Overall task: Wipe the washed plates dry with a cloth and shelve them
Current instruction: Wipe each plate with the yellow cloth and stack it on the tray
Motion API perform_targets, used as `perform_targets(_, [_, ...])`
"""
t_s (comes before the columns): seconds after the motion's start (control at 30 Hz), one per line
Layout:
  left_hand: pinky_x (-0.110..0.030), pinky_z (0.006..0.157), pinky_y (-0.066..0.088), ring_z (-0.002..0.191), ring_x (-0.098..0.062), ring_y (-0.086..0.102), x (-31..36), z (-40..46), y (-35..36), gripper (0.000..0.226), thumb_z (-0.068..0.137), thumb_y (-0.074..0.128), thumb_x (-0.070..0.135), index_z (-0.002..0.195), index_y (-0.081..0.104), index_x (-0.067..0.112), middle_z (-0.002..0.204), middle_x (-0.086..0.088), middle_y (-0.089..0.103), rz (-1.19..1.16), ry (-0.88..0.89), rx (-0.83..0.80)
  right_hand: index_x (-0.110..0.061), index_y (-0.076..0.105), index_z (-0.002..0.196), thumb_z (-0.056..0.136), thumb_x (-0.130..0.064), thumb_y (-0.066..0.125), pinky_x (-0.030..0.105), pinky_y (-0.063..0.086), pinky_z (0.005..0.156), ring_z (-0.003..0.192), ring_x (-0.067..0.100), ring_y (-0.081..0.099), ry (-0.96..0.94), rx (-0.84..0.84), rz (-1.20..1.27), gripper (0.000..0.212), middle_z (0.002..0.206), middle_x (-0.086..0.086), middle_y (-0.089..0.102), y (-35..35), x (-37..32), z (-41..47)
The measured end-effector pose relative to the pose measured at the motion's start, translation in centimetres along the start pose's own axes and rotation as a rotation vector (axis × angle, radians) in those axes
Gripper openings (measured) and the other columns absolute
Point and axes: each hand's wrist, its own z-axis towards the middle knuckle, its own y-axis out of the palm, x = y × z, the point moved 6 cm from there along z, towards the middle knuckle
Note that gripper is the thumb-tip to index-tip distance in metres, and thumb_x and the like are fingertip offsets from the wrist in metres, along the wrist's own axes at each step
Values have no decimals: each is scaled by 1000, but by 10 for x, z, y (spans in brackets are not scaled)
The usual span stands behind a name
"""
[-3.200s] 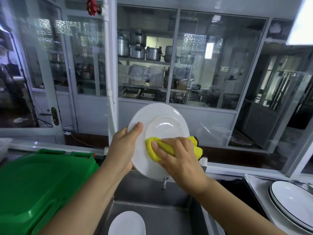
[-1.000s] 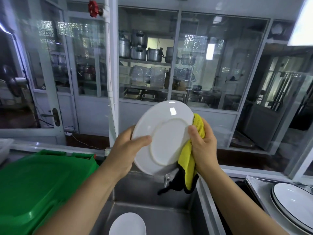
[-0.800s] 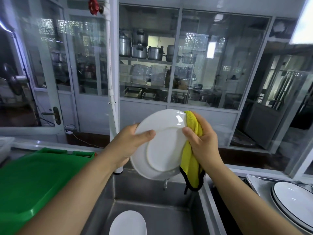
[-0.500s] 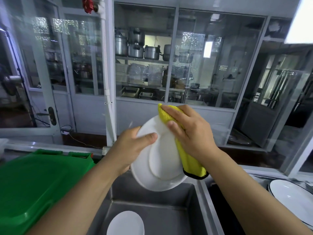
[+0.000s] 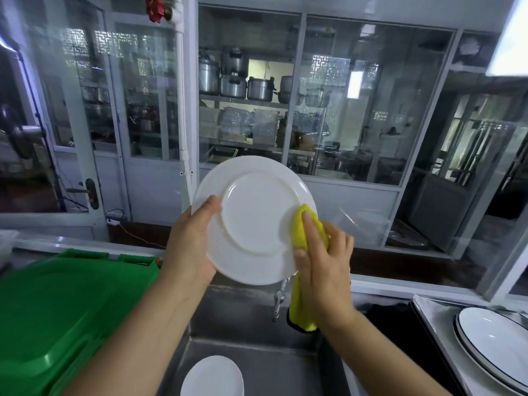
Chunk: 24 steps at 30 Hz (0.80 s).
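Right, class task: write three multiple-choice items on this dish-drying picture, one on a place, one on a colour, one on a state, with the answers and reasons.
1. Where does the spare white plate lie?
A. in the steel sink
B. on the green lid
C. on a shelf

2. What colour is the cloth?
A. blue
B. yellow
C. red

3. Which face of the held plate is toward the camera?
A. the eating face
B. the underside
C. only its edge

Answers:
1 A: the spare plate sits on the bottom of the sink.
2 B: the cloth under the right hand is yellow.
3 B: the held plate, gripped at its rim by the left hand, shows its raised foot ring.
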Motion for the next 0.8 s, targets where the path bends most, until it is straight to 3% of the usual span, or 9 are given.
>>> perform_targets(0.1, [-32, 64, 54, 84, -21, 71, -15, 1, 2, 29, 90, 58, 27, 114, 63, 11, 95, -6, 74, -48, -54, 43, -16, 44, 137, 100, -34, 35, 38, 39, 84, 93, 29, 42, -176, 48, -111, 41, 125, 9, 42, 5, -28, -16])
perform_targets(0.2, [-35, 63, 55, 89, -27, 70, -30, -2, 5, 37, 90, 59, 31, 119, 62, 9, 106, -13, 71, -85, -130, 85, -21, 48, 134, 97, -34, 46, 40, 42, 77, 92, 27, 45, -322, 85, -173, 39, 126, 5, 45, 9, -52, -20])
perform_targets(0.3, [-33, 58, 56, 81, -24, 71, -34, -5, 9, 32, 89, 60, 30, 115, 63, 11, 102, -12, 72, -121, -155, 98, -26, 53, 129, 92, -30, 58, 39, 41, 74, 92, 25, 49, -427, 117, -190, 38, 124, 3, 49, 17, -65, -19])
perform_targets(0.47, [-34, 65, 55, 83, -23, 69, -25, -6, 5, 12, 91, 59, 25, 100, 64, 19, 93, -4, 73, -132, -115, 127, -33, 55, 130, 85, -21, 69, 40, 44, 76, 94, 26, 50, -560, 71, -146, 48, 125, 4, 50, 14, -51, -26])
perform_targets(0.53, [-34, 70, 54, 88, -20, 68, -17, -7, 1, 10, 92, 58, 24, 100, 63, 22, 98, -2, 72, -103, -71, 120, -31, 54, 130, 89, -18, 66, 40, 46, 79, 95, 27, 48, -542, 42, -113, 46, 125, 5, 49, 8, -35, -27])
perform_targets(0.67, [-30, 65, 54, 81, -14, 68, -3, -12, -6, 7, 91, 58, 24, 96, 63, 23, 90, 3, 72, -13, 21, 77, -27, 51, 132, 93, -19, 54, 38, 40, 82, 94, 27, 43, -267, 23, -59, 41, 120, 7, 49, -5, 6, -9])
perform_targets(0.8, [-27, 62, 54, 75, -12, 69, -7, -20, 0, 8, 89, 60, 23, 90, 68, 22, 80, 6, 74, 101, 48, -13, -23, 56, 133, 94, -25, 48, 43, 41, 82, 94, 28, 40, -216, -39, -53, 40, 118, 10, 51, -9, 6, 24])
